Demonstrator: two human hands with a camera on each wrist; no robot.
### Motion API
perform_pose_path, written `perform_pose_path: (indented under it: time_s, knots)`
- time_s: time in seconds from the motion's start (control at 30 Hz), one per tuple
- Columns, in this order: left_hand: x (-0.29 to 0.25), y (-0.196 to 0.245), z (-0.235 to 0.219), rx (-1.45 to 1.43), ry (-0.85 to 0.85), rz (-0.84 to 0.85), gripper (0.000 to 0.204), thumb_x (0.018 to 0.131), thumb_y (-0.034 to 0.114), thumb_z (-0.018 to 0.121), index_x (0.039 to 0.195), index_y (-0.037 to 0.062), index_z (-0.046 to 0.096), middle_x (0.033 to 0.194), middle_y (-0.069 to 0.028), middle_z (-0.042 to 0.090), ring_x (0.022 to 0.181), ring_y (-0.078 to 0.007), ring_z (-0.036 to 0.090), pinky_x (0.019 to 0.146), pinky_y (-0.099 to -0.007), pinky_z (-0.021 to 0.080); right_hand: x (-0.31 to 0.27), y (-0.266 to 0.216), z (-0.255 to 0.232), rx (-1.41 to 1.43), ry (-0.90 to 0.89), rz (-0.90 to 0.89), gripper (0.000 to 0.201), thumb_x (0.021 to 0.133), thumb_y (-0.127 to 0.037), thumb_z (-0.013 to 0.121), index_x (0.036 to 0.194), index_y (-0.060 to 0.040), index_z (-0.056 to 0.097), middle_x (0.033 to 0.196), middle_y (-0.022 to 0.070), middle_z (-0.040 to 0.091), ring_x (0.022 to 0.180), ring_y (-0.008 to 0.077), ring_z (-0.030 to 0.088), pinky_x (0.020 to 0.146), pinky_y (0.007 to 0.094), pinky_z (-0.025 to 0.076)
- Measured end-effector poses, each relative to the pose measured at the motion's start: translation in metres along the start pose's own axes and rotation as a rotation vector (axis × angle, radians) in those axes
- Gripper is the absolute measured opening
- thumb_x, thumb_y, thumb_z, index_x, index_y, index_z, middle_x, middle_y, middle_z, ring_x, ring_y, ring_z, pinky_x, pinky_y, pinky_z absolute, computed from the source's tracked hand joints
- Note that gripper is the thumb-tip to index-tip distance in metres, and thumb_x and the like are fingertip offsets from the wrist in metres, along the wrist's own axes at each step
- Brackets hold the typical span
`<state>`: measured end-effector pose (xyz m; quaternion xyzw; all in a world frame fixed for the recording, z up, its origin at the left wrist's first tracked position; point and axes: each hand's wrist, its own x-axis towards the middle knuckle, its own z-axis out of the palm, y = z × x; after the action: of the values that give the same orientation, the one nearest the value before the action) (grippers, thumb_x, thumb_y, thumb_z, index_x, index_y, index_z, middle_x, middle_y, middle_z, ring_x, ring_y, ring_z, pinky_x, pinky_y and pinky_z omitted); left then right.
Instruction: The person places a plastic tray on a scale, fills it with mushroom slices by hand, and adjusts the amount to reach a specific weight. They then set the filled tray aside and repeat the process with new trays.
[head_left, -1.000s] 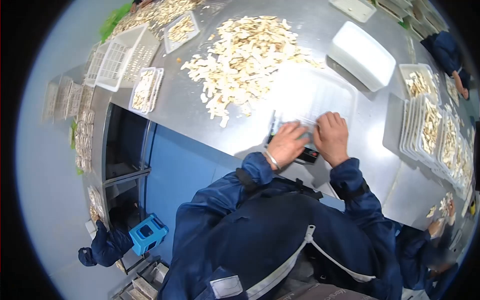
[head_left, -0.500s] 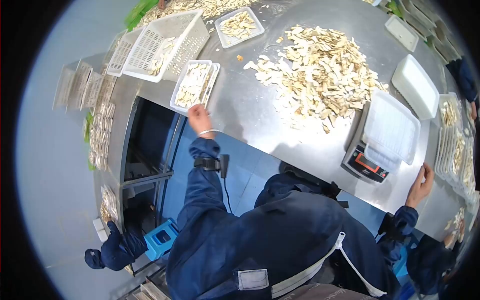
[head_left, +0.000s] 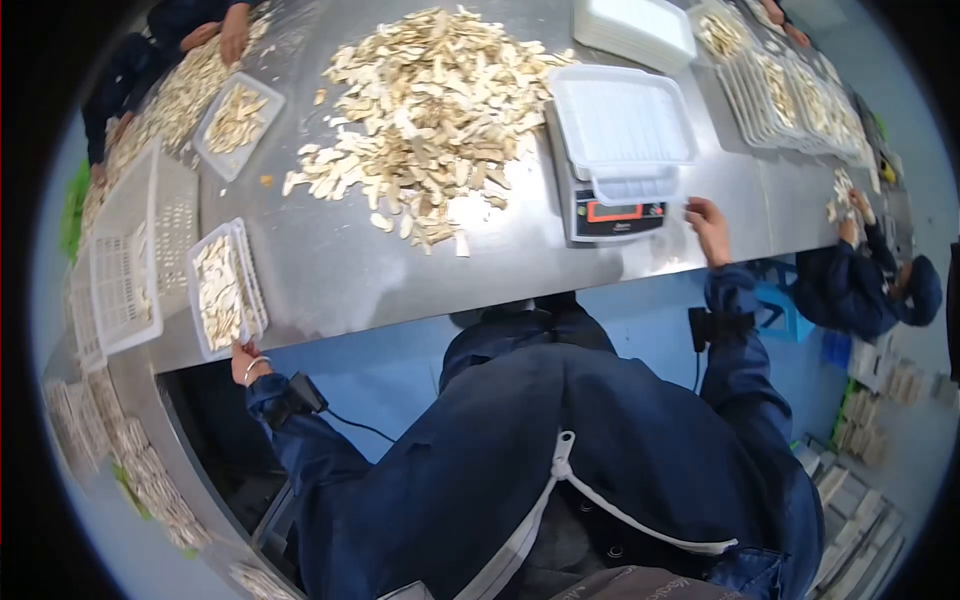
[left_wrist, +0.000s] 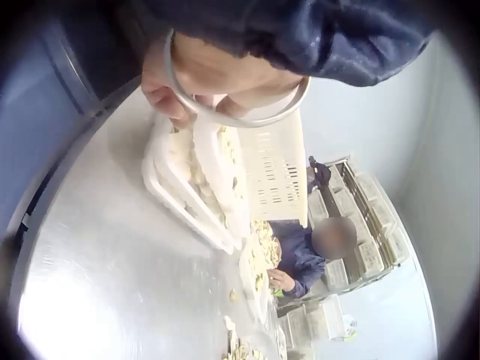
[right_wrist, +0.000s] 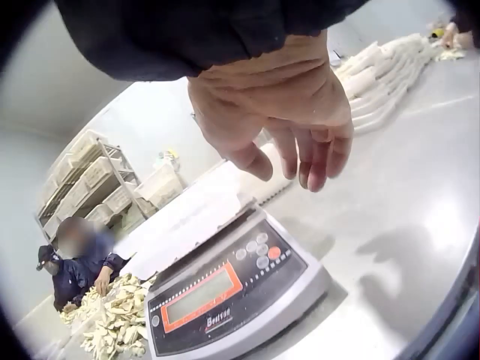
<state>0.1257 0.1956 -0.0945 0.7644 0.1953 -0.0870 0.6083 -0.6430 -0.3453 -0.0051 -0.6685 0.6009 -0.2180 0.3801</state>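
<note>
At the table's front left, my left hand point(head_left: 243, 365) grips the near end of a white tray point(head_left: 196, 300) filled with pale, brown-edged slices. It sits on another tray, and the left wrist view shows my fingers curled at the end of the stacked trays point(left_wrist: 161, 195). My right hand point(head_left: 710, 232) hovers beside the right front corner of a digital scale point(head_left: 620, 228), fingers relaxed and holding nothing. A clear-white tray point(head_left: 620, 110) without slices lies on the scale's platform. Left of the scale, a big heap of the slices point(head_left: 430, 110) spreads over the metal table.
A perforated white basket point(head_left: 178, 225) stands at the left edge, with a part-filled tray point(head_left: 257, 138) behind. Upside-down white trays point(head_left: 635, 40) are stacked behind the scale, and filled trays point(head_left: 800, 140) lean in rows at right. Other people work at both sides.
Both hands were together over the scale. My left hand has moved left to the filled trays and holds one; the right has drawn off to the scale's right. The head view has swung around.
</note>
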Motion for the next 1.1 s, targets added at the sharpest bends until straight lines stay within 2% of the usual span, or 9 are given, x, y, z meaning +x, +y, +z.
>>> perform_pose_path:
  time_s: [0.07,0.27,0.43,0.6,0.63,0.67,0.9,1.03,1.1]
  knots:
    - [-0.044,0.013,0.010,-0.070,-0.024,0.090,0.035,0.095,0.030,0.053,0.084,-0.0022,0.062,0.072,-0.0054,0.060,0.062,-0.0127,0.056,0.056,-0.0223,0.046,-0.012,-0.018,0.015,0.219,-0.116,0.235,0.052,0.085,-0.025,0.059,0.132,-0.0066,0.048,0.126,0.0097,0.056,0.112,0.0195,0.053,0.090,0.0349,0.040]
    - [-0.062,0.002,0.004,-0.204,-0.082,0.156,0.026,0.092,0.023,0.060,0.086,-0.0027,0.061,0.073,-0.0071,0.060,0.063,-0.0138,0.056,0.060,-0.0233,0.048,-0.006,-0.026,0.044,0.374,-0.083,0.235,0.051,0.082,-0.019,0.060,0.129,-0.0012,0.048,0.114,0.0078,0.060,0.099,0.0159,0.055,0.082,0.0275,0.041]
    - [-0.157,0.022,0.033,-0.233,-0.223,0.271,0.013,0.089,0.012,0.061,0.092,-0.0003,0.061,0.082,-0.0075,0.064,0.073,-0.0151,0.060,0.066,-0.0258,0.049,0.006,-0.022,0.051,0.453,-0.096,0.184,0.036,0.082,-0.016,0.059,0.115,-0.0025,0.057,0.099,0.0016,0.062,0.085,0.0100,0.052,0.074,0.0233,0.039]
    - [-0.268,0.063,0.112,-0.201,-0.494,0.245,0.015,0.088,0.012,0.063,0.098,0.0012,0.059,0.095,-0.0100,0.065,0.090,-0.0166,0.063,0.076,-0.0286,0.049,0.009,-0.021,0.055,0.499,-0.088,0.142,0.031,0.082,-0.013,0.060,0.111,-0.0031,0.059,0.092,-0.0004,0.061,0.075,0.0072,0.046,0.067,0.0216,0.037]
    - [-0.288,0.068,0.129,-0.193,-0.555,0.277,0.014,0.088,0.012,0.064,0.097,0.0015,0.059,0.094,-0.0095,0.065,0.090,-0.0166,0.062,0.078,-0.0306,0.049,0.013,-0.017,0.052,0.469,-0.146,0.162,0.049,0.080,-0.010,0.062,0.125,0.0058,0.049,0.104,0.0110,0.062,0.096,0.0188,0.059,0.087,0.0287,0.045]
    - [-0.280,0.060,0.138,-0.127,-0.646,0.332,0.012,0.089,0.011,0.064,0.097,0.0025,0.060,0.094,-0.0091,0.065,0.090,-0.0169,0.062,0.079,-0.0326,0.051,0.013,-0.019,0.051,0.466,-0.136,0.159,0.049,0.080,-0.010,0.062,0.125,0.0058,0.049,0.105,0.0114,0.062,0.096,0.0189,0.059,0.087,0.0286,0.046]
    - [-0.424,0.092,0.240,-0.153,-0.938,0.264,0.007,0.089,0.008,0.063,0.094,0.0043,0.061,0.084,-0.0026,0.062,0.073,-0.0078,0.056,0.064,-0.0225,0.045,0.013,-0.033,0.063,0.348,-0.041,0.096,0.048,0.083,-0.015,0.059,0.127,0.0010,0.048,0.104,0.0108,0.061,0.093,0.0172,0.056,0.081,0.0277,0.045]
    - [-0.479,0.098,0.283,-0.166,-1.060,0.211,0.005,0.089,0.009,0.063,0.091,0.0056,0.060,0.080,-0.0002,0.062,0.071,-0.0050,0.055,0.061,-0.0198,0.044,0.029,-0.010,0.034,0.409,-0.204,0.135,0.061,0.078,-0.021,0.064,0.133,-0.0014,0.045,0.105,0.0144,0.060,0.094,0.0202,0.058,0.078,0.0297,0.047]
    - [-0.495,0.098,0.301,-0.150,-1.112,0.193,0.005,0.089,0.009,0.063,0.091,0.0061,0.060,0.080,0.0000,0.063,0.070,-0.0053,0.056,0.061,-0.0198,0.044,0.046,-0.005,0.005,0.313,0.001,-0.016,0.047,0.080,-0.013,0.058,0.125,-0.0018,0.054,0.103,0.0097,0.063,0.088,0.0176,0.058,0.078,0.0282,0.047]
